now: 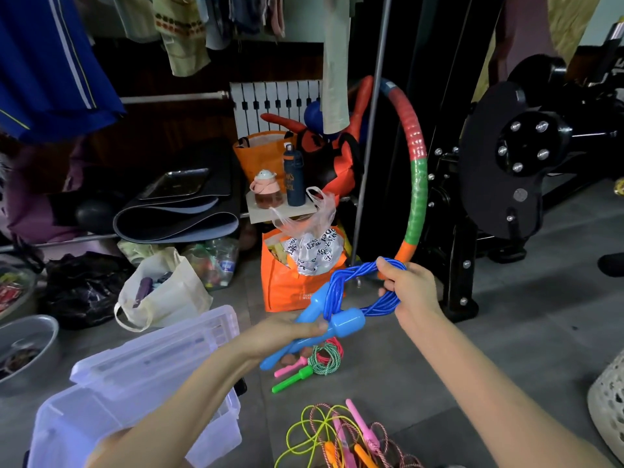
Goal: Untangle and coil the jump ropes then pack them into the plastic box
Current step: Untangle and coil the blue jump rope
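blue jump rope (337, 285) mid-air at centre | bare floor (506, 332) open at 3 o'clock | plastic box (77, 434) rim close at 8 o'clock | coiled, twisted bundle | left hand (287, 327) fingers clasp handles (347, 322), right hand (410, 285) fingers grip loop

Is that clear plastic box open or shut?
Open: the plastic box has its lid raised, tilted back off the top.

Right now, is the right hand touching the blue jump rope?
Touching. The head view shows the right hand with its fingers curled round the coiled blue jump rope.
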Demonstrator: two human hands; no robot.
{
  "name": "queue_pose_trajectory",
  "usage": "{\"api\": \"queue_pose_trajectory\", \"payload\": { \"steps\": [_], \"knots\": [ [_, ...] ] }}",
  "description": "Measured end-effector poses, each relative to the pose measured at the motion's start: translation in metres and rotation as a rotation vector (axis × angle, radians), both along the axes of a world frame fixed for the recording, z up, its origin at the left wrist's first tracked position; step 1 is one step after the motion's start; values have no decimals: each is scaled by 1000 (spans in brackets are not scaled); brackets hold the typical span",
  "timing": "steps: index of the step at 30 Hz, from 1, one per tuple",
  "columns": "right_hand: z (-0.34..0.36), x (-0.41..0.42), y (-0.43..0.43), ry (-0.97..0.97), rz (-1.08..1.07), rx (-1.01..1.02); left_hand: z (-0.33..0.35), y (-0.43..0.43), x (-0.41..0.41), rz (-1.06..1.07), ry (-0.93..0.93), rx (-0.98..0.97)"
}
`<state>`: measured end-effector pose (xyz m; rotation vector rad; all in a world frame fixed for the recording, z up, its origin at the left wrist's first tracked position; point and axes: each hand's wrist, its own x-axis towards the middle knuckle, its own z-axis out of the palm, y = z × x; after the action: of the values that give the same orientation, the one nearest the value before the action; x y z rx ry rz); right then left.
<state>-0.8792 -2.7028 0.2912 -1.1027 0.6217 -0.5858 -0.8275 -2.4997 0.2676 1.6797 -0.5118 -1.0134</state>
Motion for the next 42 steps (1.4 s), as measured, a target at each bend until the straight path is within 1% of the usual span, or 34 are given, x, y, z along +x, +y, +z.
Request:
{"api": "queue_pose_trajectory", "payload": {
  "steps": [2,4,6,7,11,14,16,20,25,28,30,33,35,36,38,40,42],
  "knots": [
    [-14,5,3,9,-161,-2,-6,-5,0,14,3,46],
    [-32,8,6,38,-262,-120,-11,-6,4,-17,-16,136],
    [-49,10,6,88,-192,-263,-15,-2,13,-41,25,170],
    [-55,11,4,129,-112,-277,-18,1,18,-44,45,169],
    [-72,17,-4,319,217,-197,-40,22,42,-126,84,151],
    [-95,29,-19,390,332,-56,-68,31,63,-138,87,152],
    [-120,37,-31,447,369,21,-91,33,78,-67,104,139],
    [-192,65,-46,531,422,65,-152,22,114,69,138,148],
    [-297,106,-56,629,413,149,-252,6,151,195,342,240],
    [-361,129,-66,656,418,201,-314,-4,180,238,345,249],
    [-399,140,-73,670,390,215,-349,-11,193,271,305,249],
    [-443,159,-80,700,331,130,-399,-23,207,335,166,245],
    [-465,173,-81,721,224,21,-430,-33,212,426,88,260],
    [-474,179,-80,734,178,-42,-444,-38,212,497,70,274],
    [-491,190,-79,759,168,-203,-471,-46,213,619,76,314],
    [-507,198,-77,782,197,-265,-498,-50,214,687,95,360],
    [-521,203,-77,809,217,-283,-519,-51,215,705,92,409]
  ]
}}
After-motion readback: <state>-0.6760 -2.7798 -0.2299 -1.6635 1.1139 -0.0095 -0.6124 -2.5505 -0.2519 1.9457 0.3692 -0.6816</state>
